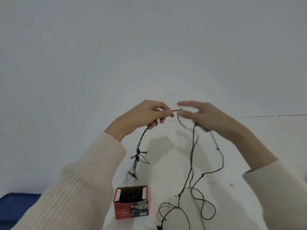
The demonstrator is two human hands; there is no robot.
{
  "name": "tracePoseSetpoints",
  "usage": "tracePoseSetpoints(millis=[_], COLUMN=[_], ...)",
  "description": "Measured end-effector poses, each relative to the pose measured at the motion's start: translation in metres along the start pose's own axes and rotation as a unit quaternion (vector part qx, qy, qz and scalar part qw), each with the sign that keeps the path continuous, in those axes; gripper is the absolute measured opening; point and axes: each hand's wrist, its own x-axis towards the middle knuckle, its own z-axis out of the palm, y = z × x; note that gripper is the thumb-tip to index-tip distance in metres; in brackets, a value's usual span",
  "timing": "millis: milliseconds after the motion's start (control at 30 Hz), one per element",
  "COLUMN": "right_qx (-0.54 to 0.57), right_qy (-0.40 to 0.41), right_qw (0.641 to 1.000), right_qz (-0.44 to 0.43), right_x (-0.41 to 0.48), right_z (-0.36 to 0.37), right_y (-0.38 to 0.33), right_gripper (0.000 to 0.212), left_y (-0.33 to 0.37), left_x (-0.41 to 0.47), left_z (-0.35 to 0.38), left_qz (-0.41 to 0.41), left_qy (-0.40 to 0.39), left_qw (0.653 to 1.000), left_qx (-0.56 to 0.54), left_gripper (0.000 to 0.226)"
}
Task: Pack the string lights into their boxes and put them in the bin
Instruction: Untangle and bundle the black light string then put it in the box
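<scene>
A dark string of lights (192, 150) hangs in loops above the white table (166, 80). My left hand (146, 116) pinches one end of the string between thumb and fingers, with a bunched part dangling below it. My right hand (204, 116) is blurred, its fingers spread, and the wire drapes over it and falls to the table, where it lies in loose coils (187, 208). A small red box (131, 202) stands open on the table near me, below my left hand; its inside is dark.
A blue thing (15, 208) shows at the bottom left corner behind my left sleeve. A thin dark line (274, 116) runs across the table at the right.
</scene>
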Motion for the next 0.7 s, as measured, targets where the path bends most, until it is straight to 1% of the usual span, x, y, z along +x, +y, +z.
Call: tracePoseSetpoints(millis=[33, 67, 133, 167, 200, 267, 333, 400, 433, 500, 533, 567, 600, 633, 667, 700], right_qx=[0.013, 0.038, 0.135, 0.190, 0.221, 0.194, 0.169, 0.193, 0.191, 0.135, 0.092, 0.051, 0.019, 0.007, 0.008, 0.018], right_qy=[-0.039, -0.047, 0.004, 0.038, 0.059, 0.064, 0.058, 0.090, 0.110, 0.128, 0.122, 0.108, 0.088, 0.069, 0.052, 0.038], right_qw=[0.999, 0.998, 0.991, 0.981, 0.973, 0.979, 0.984, 0.977, 0.975, 0.981, 0.986, 0.989, 0.989, 0.988, 0.987, 0.987], right_qz=[-0.016, -0.027, -0.019, -0.005, 0.005, 0.014, 0.014, 0.029, 0.038, 0.058, 0.072, 0.091, 0.114, 0.137, 0.154, 0.158], right_x=[0.001, 0.003, 0.008, 0.010, 0.011, 0.011, 0.012, 0.016, 0.018, 0.020, 0.021, 0.021, 0.021, 0.021, 0.021, 0.021], right_z=[0.007, 0.010, 0.001, -0.008, -0.017, -0.027, -0.025, -0.024, -0.025, -0.027, -0.026, -0.025, -0.023, -0.021, -0.021, -0.022], right_y=[-0.003, -0.004, -0.001, 0.002, 0.006, 0.013, 0.021, 0.027, 0.030, 0.037, 0.041, 0.044, 0.045, 0.046, 0.046, 0.044], right_gripper=[0.020, 0.026, 0.035, 0.035, 0.036, 0.035, 0.035, 0.035, 0.035, 0.034, 0.032, 0.026, 0.018, 0.014, 0.019, 0.025], left_y=[0.005, 0.007, 0.003, -0.004, -0.011, -0.026, -0.038, -0.046, -0.050, -0.056, -0.058, -0.060, -0.061, -0.062, -0.062, -0.062], left_x=[0.003, 0.005, 0.003, -0.001, -0.005, -0.011, -0.013, -0.013, -0.014, -0.015, -0.015, -0.012, -0.010, -0.007, -0.004, -0.001], left_z=[0.002, 0.002, -0.004, -0.008, -0.013, -0.017, -0.017, -0.015, -0.014, -0.012, -0.011, -0.011, -0.012, -0.013, -0.014, -0.015], left_qz=[0.013, 0.018, 0.010, -0.001, -0.013, -0.032, -0.054, -0.091, -0.110, -0.147, -0.166, -0.186, -0.205, -0.214, -0.211, -0.199], left_qy=[0.008, 0.020, 0.033, 0.025, 0.008, -0.033, -0.065, -0.100, -0.115, -0.117, -0.096, -0.058, -0.014, 0.030, 0.064, 0.083], left_qw=[1.000, 1.000, 0.999, 0.999, 0.999, 0.998, 0.996, 0.989, 0.986, 0.982, 0.978, 0.970, 0.952, 0.924, 0.893, 0.872], left_qx=[0.001, -0.004, -0.019, -0.026, -0.035, -0.050, 0.002, 0.060, 0.054, -0.025, -0.079, -0.144, -0.227, -0.316, -0.391, -0.439], left_gripper=[0.015, 0.014, 0.017, 0.020, 0.021, 0.018, 0.016, 0.019, 0.022, 0.026, 0.026, 0.026, 0.026, 0.027, 0.028, 0.028])
